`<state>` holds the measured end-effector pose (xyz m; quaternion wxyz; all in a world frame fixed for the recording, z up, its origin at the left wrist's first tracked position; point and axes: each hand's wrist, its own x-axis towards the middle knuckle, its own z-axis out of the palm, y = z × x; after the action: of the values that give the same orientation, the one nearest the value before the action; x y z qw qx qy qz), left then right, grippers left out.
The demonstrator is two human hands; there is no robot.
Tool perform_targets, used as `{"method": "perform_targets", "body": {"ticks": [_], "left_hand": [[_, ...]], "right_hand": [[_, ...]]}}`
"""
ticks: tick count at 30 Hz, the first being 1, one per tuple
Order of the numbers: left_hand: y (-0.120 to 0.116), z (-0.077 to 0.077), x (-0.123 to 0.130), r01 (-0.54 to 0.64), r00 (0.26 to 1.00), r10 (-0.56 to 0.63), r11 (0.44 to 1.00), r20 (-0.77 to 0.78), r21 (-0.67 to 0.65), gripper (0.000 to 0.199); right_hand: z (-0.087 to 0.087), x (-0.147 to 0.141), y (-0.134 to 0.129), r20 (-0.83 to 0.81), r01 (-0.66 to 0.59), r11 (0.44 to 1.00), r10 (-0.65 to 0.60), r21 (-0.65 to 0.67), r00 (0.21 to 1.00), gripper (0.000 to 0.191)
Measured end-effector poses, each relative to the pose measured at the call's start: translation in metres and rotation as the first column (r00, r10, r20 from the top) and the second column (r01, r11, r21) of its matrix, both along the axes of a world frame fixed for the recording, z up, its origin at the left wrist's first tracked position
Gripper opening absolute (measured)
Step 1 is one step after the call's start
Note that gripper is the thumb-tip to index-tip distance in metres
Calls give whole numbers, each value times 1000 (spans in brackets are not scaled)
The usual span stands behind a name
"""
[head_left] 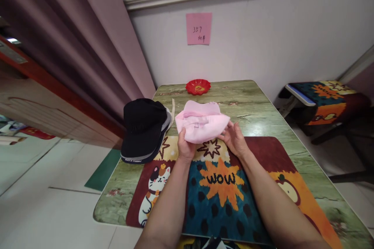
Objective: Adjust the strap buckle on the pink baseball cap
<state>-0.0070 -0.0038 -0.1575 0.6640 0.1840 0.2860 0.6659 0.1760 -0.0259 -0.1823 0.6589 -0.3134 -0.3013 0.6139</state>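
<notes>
Beyond your two hands, near the counter's (248, 101) far edge, sits a red dish (189, 88) with a scalloped rim; a gold design (199, 88) shows at its bottom (printed or lying in it, you can't tell from here). The pink cap (204, 130) is between your hands, held up over the near half of the counter, its brim pointing away from you and its pale inside partly showing.

Your left hand (186, 146) pinches the cap's near left edge, thumb on top, the fingers mostly hidden underneath. Your right hand (234, 138) is loosely spread at the cap's right corner, fingers reaching behind the fabric and touching it, the thumb raised apart from the forefinger.

Just left of your left hand is a black cap (143, 116), stacked on another cap (137, 160) with lettering along its brim. Below both hands lies a colourful mat (216, 221) reading "WOW". A pink note (199, 27) is on the wall ahead.
</notes>
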Motion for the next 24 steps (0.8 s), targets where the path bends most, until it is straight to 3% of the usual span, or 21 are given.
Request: {"method": "perform_targets", "body": {"ticks": [2, 8, 12, 19, 24], "left_hand": [[2, -6, 3, 18, 999, -17, 1000, -39, 15, 47], [15, -24, -5, 55, 986, -51, 998, -161, 15, 64], [17, -28, -11, 89, 986, -92, 996, -140, -23, 59], [11, -29, -3, 163, 953, -144, 985, -265, 50, 85], [8, -32, -2, 247, 924, -203, 964, -325, 100, 91]], "right_hand": [[-1, -1, 0, 23, -43, 999, 42, 30, 999, 74], [-3, -6, 3, 120, 97, 995, -94, -15, 988, 72], [-8, -5, 4, 174, 150, 989, -146, -11, 974, 69], [-16, -3, 5, 272, 208, 978, -199, -4, 941, 88], [-18, -7, 6, 305, 298, 954, -276, -28, 912, 102]]}}
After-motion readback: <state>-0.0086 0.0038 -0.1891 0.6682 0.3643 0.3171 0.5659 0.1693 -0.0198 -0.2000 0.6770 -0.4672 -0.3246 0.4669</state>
